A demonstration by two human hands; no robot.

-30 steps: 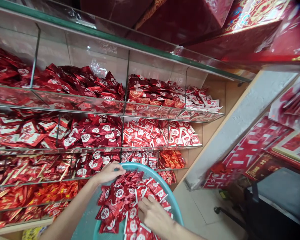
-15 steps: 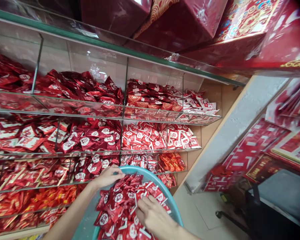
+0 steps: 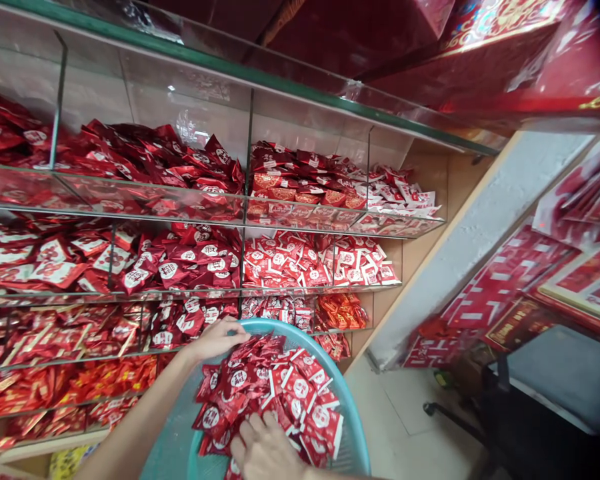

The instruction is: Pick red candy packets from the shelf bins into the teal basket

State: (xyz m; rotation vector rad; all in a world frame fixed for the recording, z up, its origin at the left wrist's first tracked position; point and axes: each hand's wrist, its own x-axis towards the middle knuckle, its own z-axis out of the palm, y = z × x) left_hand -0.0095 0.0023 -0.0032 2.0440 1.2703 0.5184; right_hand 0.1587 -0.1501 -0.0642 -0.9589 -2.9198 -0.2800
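Observation:
A turquoise plastic basket (image 3: 353, 400) full of small red candy packets (image 3: 300, 390) with round white labels is at the bottom centre. My left hand (image 3: 220, 340) is closed over its upper left rim, with the fingertips on the inner side beside the packets. Low in the basket, my right hand (image 3: 265, 450) lies on the packets, its fingers curled down among them. Whatever is under those fingertips is hidden.
Glass-fronted shelves (image 3: 195, 217) behind the basket hold several compartments of red and orange packets (image 3: 343, 312). Large red boxes (image 3: 360, 33) sit on top. On the right are a white wall (image 3: 430, 293), a black chair (image 3: 525, 427) and tiled floor (image 3: 395, 407).
My right hand has moved left and down over the packets, uncovering those on the right of the basket. My left hand stays on the rim. The view has shifted slightly.

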